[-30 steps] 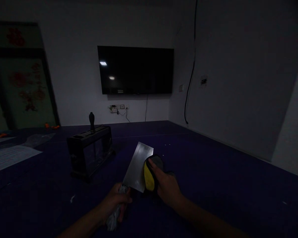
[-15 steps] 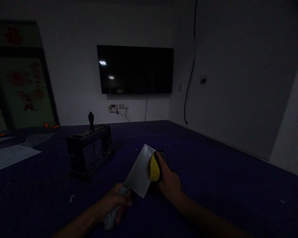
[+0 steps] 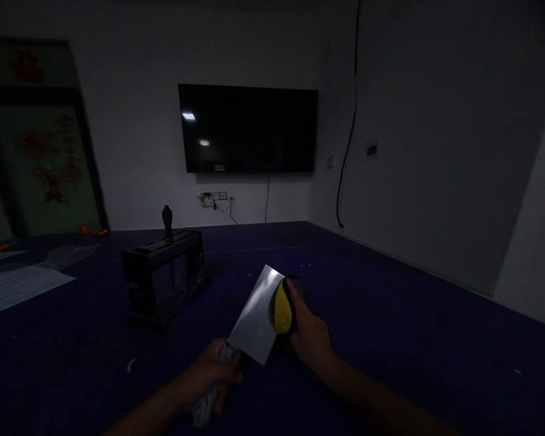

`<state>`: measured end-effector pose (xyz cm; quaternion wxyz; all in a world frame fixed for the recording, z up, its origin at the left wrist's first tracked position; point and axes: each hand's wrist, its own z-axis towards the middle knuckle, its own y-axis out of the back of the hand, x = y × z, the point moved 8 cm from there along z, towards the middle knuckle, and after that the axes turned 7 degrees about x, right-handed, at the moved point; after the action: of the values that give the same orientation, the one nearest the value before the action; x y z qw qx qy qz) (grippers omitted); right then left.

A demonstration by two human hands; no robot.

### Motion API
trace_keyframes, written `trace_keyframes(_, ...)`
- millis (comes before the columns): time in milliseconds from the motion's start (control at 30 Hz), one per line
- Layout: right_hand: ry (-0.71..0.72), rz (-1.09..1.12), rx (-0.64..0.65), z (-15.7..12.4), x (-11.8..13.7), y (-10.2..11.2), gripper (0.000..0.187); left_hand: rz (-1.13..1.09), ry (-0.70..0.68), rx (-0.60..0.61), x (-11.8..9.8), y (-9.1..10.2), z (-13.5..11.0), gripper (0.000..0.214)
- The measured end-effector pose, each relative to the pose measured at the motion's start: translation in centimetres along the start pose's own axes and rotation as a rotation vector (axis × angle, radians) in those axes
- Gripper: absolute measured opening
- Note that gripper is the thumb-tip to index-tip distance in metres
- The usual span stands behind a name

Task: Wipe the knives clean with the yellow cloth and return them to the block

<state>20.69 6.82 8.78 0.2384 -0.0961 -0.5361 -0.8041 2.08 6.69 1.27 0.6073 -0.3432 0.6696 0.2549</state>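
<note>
My left hand (image 3: 213,372) is closed around the grey handle of a cleaver (image 3: 253,321), whose broad, shiny blade points up and away to the right. My right hand (image 3: 312,336) is closed on a rounded yellow and black piece (image 3: 282,307) at the blade's right edge. What kind of thing this is, I cannot make out. A dark part shows just behind my right fingers. To the left stands a black holder (image 3: 138,284) with a see-through side, and a dark bulbous handle (image 3: 167,221) sticks up from its top.
The dim room has a purple floor-like surface (image 3: 390,363) with small white scraps. White papers (image 3: 22,287) and clear plastic (image 3: 70,255) lie at the left. A television (image 3: 249,130) hangs on the far wall, with sockets (image 3: 218,196) below. A dark cable (image 3: 346,148) runs down the right wall.
The cleaver has tilted slightly, and a bright reflection now shows on its blade. Both hands keep their holds, with the left one a little lower.
</note>
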Motion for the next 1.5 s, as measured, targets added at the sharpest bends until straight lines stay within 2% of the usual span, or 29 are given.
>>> trace_keyframes(200,0.190,-0.058,0.043,-0.5,1.7,-1.1,0.100,-0.060,0.029,-0.083,1.1,1.0,0.3,0.032)
trace_keyframes(400,0.426,-0.099,0.202,-1.6,4.2,-2.3,0.093,-0.099,-0.001,-0.108,0.6,0.8,0.3,0.030)
trace_keyframes(667,0.600,-0.165,0.417,-3.2,6.0,-3.7,0.080,-0.123,-0.067,-0.093,-0.1,0.5,0.4,0.026)
trace_keyframes(833,0.643,-0.184,0.456,-3.5,6.4,-3.7,0.082,-0.112,-0.038,-0.137,0.2,0.8,0.3,0.026)
trace_keyframes(1033,0.668,-0.165,0.422,-3.5,6.5,-3.4,0.078,-0.097,-0.051,-0.091,0.1,0.7,0.4,0.029)
trace_keyframes(1300,0.523,-0.219,0.382,-2.6,5.8,-3.1,0.079,-0.067,-0.020,-0.084,0.4,0.6,0.4,0.026)
trace_keyframes(1500,0.576,-0.244,0.392,-2.9,6.2,-3.3,0.080,-0.075,-0.052,-0.113,0.3,0.7,0.3,0.025)
